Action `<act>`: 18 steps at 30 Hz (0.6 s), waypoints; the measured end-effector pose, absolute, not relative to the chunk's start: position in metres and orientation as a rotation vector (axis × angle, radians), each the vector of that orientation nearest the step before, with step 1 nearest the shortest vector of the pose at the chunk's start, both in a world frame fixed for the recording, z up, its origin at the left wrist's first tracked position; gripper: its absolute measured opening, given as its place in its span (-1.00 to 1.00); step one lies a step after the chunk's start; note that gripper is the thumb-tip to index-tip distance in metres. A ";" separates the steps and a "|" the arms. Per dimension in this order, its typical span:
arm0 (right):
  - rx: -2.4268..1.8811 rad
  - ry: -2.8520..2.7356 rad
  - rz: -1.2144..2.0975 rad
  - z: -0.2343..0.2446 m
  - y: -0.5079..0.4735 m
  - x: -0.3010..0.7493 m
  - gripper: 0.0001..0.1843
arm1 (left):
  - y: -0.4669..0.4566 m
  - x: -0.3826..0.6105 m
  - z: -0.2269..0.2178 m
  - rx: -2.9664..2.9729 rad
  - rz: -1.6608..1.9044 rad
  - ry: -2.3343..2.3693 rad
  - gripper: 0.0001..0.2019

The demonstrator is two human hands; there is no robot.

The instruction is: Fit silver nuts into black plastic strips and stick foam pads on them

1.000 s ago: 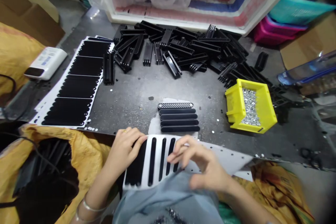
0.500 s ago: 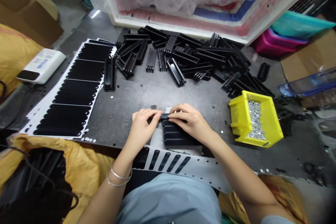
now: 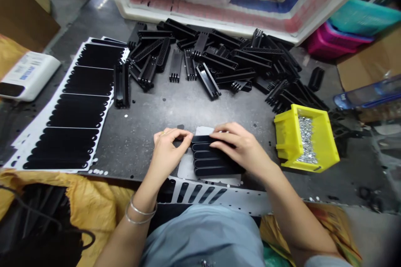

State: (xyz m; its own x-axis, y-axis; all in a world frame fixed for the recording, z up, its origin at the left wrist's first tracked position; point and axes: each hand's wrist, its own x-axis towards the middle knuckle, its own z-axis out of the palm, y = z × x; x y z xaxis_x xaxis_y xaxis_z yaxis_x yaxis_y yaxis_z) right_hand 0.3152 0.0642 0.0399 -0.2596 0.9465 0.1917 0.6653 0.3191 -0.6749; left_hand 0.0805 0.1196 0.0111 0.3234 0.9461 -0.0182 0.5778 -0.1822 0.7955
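Observation:
Several long black strips with rounded ends (image 3: 216,162) lie in a row, one beside another, on a pale sheet (image 3: 186,167) in front of me. At the left end of the farthest strip (image 3: 200,139), my left hand (image 3: 167,148) is closed in a pinch of thumb and forefinger. Over the right part of that same strip, my right hand (image 3: 242,146) holds it with thumb and fingers. My right hand hides the right ends of the strips. A white backing sheet with dark strip shapes (image 3: 244,200) hangs at the table's front edge.
Black plastic parts (image 3: 219,60) are heaped at the back. Sheets of black stickers (image 3: 81,79) lie left, near a white device (image 3: 29,76). A yellow bin (image 3: 326,142) of small metal pieces stands right. A yellow sack (image 3: 97,200) sits front left.
My right hand has slid a little to the right along the farthest strip, so more of it shows. My left hand stays at its left end. The camera view has shifted slightly.

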 end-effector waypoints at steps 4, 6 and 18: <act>-1.540 -1.760 0.677 0.037 0.050 0.341 -0.86 | 0.121 0.080 0.011 1.872 0.637 1.343 -0.84; -1.525 -1.707 0.657 0.032 0.048 0.346 -0.85 | 0.121 0.080 0.012 1.879 0.627 1.347 -0.83; -1.712 -1.682 0.386 0.025 0.034 0.359 -0.74 | 0.116 0.080 0.029 2.097 0.579 1.323 -0.75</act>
State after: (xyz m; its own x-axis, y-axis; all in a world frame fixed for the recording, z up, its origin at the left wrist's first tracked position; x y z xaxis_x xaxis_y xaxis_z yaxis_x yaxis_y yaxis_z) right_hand 0.3586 0.0339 0.0248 0.1136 0.9604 0.2545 0.7530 0.0839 -0.6526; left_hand 0.0800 0.1161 0.0289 0.4123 0.9096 0.0508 0.6545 -0.3345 0.6780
